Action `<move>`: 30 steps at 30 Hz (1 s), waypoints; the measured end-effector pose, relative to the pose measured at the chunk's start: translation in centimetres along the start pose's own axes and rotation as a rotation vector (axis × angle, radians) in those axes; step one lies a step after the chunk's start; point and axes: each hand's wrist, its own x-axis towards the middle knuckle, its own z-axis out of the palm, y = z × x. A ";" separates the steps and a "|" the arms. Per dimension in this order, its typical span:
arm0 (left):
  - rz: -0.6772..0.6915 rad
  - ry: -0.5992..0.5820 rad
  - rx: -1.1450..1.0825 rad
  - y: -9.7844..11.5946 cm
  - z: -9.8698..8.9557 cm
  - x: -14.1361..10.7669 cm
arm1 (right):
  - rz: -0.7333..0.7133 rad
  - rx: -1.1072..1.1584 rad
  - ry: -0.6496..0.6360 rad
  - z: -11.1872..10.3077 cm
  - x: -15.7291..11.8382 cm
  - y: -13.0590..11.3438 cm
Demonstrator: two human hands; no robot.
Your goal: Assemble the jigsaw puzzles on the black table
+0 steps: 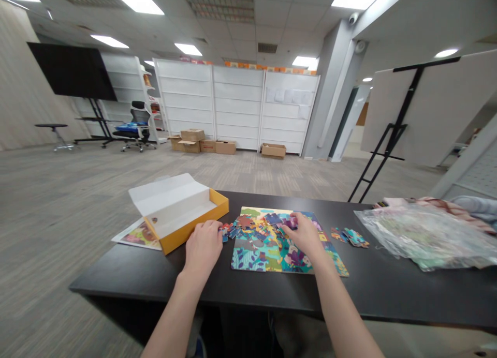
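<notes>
On a black table (388, 288) lies a colourful jigsaw puzzle board (267, 259), with a heap of loose jigsaw pieces (248, 228) along its upper half. My left hand (204, 242) rests at the board's left side, its fingertips on a blue jigsaw piece (224, 234). My right hand (305, 235) reaches over the board and pinches a purple jigsaw piece (292, 222) among the heap. A small group of jigsaw pieces (349, 237) lies on the table to the right of the board.
A yellow box (194, 223) with an open white lid stands left of my left hand, over a printed picture sheet (137, 235). A clear plastic bag (427, 236) and crumpled cloth (435, 205) lie at the right. Beyond the table are carpet, cardboard boxes, an office chair and an easel.
</notes>
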 end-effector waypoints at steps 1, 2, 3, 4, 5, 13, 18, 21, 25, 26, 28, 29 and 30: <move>0.013 0.037 -0.040 0.1 0.0 0.1 | 0.017 0.073 0.032 -0.2 0.1 0.3; 0.020 0.073 -0.108 0.3 0.1 0.2 | 0.031 0.148 0.058 -0.5 0.2 0.3; 0.024 0.095 -0.208 0.7 0.1 0.2 | 0.035 0.222 0.075 -0.7 0.1 0.2; 0.031 0.092 -0.341 1.1 0.3 0.3 | 0.020 0.290 0.080 -0.9 0.0 -0.2; 0.038 0.062 -0.502 1.7 0.5 0.4 | -0.021 0.350 0.069 -1.0 -0.2 -0.9; 0.095 -0.242 -1.143 5.0 2.0 0.3 | -0.497 0.422 -0.118 -0.6 -2.7 -6.2; 0.049 0.053 -0.518 2.4 2.1 0.9 | -0.206 0.019 -0.002 -0.8 -1.4 -2.4; 0.047 0.062 -0.287 1.0 2.1 1.1 | -0.085 -0.203 -0.033 -0.2 -0.9 -0.3; 0.036 -0.001 -0.148 0.3 1.9 0.9 | -0.066 -0.232 -0.079 0.5 -0.9 0.0; 0.036 -0.010 -0.111 0.2 1.8 0.8 | -0.062 -0.219 -0.068 0.6 -0.9 -0.1; 0.042 -0.011 -0.042 0.2 1.6 0.7 | -0.052 -0.174 -0.031 0.8 -0.9 -0.2; 0.048 -0.002 -0.017 0.3 1.6 0.6 | -0.048 -0.140 -0.007 0.8 -0.9 -0.2; 0.056 0.014 -0.003 0.3 1.5 0.6 | -0.044 -0.098 0.017 0.9 -0.8 -0.1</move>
